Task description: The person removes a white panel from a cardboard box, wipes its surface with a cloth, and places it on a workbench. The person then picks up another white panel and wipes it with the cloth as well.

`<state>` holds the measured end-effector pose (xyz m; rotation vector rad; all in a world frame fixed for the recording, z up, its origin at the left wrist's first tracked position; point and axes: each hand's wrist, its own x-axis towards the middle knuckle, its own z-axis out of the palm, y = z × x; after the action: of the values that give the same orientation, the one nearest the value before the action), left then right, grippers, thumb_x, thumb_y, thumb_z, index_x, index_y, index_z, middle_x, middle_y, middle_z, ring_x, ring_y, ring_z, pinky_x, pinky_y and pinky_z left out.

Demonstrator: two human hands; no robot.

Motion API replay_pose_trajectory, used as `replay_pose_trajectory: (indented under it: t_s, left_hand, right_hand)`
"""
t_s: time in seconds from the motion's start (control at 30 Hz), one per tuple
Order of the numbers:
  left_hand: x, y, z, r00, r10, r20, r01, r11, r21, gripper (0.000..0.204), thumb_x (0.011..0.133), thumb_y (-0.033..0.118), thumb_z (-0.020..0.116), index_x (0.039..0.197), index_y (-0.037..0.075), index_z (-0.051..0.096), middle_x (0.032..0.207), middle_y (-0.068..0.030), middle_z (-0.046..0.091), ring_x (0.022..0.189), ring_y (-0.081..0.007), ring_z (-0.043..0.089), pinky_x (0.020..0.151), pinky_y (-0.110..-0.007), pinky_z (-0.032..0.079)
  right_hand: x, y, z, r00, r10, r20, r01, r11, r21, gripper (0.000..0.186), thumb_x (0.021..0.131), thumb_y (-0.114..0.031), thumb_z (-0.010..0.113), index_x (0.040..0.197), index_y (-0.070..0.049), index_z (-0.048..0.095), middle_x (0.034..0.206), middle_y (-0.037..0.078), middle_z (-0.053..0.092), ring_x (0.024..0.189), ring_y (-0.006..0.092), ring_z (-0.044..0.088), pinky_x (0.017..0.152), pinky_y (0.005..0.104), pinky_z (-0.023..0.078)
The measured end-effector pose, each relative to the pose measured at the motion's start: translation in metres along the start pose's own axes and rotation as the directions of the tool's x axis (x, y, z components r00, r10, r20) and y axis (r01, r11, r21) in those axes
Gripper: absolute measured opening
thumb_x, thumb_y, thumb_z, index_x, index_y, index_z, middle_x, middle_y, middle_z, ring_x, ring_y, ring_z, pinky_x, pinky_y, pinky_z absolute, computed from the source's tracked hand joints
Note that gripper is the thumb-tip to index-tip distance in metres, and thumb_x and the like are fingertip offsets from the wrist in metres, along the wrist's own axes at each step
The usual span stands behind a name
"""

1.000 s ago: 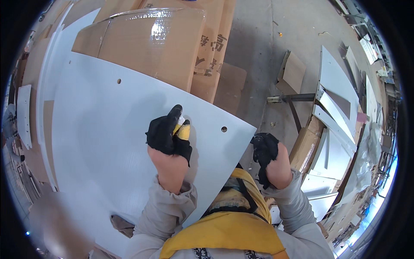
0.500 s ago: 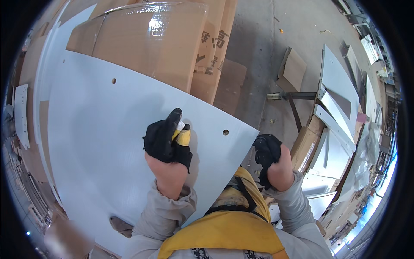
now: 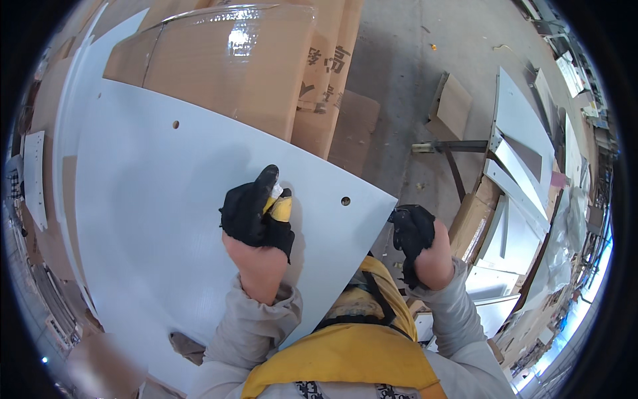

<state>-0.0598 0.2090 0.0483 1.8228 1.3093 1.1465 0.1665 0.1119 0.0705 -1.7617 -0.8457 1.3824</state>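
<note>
A large white panel [image 3: 153, 219] lies in front of me, with a round hole [image 3: 345, 201] near its right corner and a second hole [image 3: 176, 124] by the far edge. Over its surface my left hand [image 3: 249, 213], in a black glove, is closed around a small yellow and white object [image 3: 280, 207] whose kind I cannot make out. My right hand [image 3: 413, 233], also gloved in black, is closed at the panel's right corner. Whatever its fingers may grip there is hidden.
Brown cardboard boxes [image 3: 219, 73] wrapped in film stand beyond the panel. To the right, a metal support [image 3: 458, 147] juts out beside a pile of white boards [image 3: 522, 113] and clear plastic film [image 3: 565, 233]. A dark cloth-like shape [image 3: 186, 347] is by my left sleeve.
My right hand has shifted very slightly up along the panel's corner. The left hand stays almost in place with the yellow and white object.
</note>
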Motion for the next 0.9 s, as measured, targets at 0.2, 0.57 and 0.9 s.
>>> replay_pose_trajectory:
  t_s: [0.2,0.57,0.9]
  left_hand:
    - [-0.001,-0.001,-0.001,1.0,0.007,0.007,-0.007,1.0,0.005,0.049,0.068,-0.016,0.059,0.114,-0.001,0.061,0.105,-0.0116,0.064,0.091,-0.0248,0.059,0.081,-0.031,0.048]
    - [0.0,-0.001,0.0,1.0,0.017,-0.008,-0.017,1.0,-0.009,0.048,0.068,-0.014,0.06,0.114,-0.002,0.062,0.102,-0.0129,0.063,0.088,-0.0256,0.06,0.08,-0.03,0.048]
    - [-0.001,-0.002,0.001,1.0,0.018,-0.009,-0.018,1.0,0.003,0.047,0.068,-0.014,0.06,0.113,-0.002,0.062,0.102,-0.013,0.063,0.087,-0.0246,0.06,0.078,-0.03,0.048]
  right_hand:
    - [0.0,-0.001,-0.003,0.999,0.018,0.033,-0.019,0.999,0.043,0.014,0.09,0.0,0.056,0.103,0.004,0.06,0.087,0.005,0.063,0.079,0.0117,0.054,0.074,0.0246,0.046]
    - [0.004,-0.007,-0.009,0.975,0.178,0.132,-0.2,0.963,0.182,0.02,0.083,0.004,0.054,0.103,0.003,0.06,0.086,0.002,0.062,0.079,0.0092,0.053,0.073,0.0231,0.045]
    - [0.003,0.001,-0.008,0.977,0.17,0.128,-0.191,0.966,0.175,0.016,0.086,0.0,0.057,0.101,0.003,0.061,0.085,0.002,0.062,0.077,0.0097,0.054,0.071,0.0236,0.045]
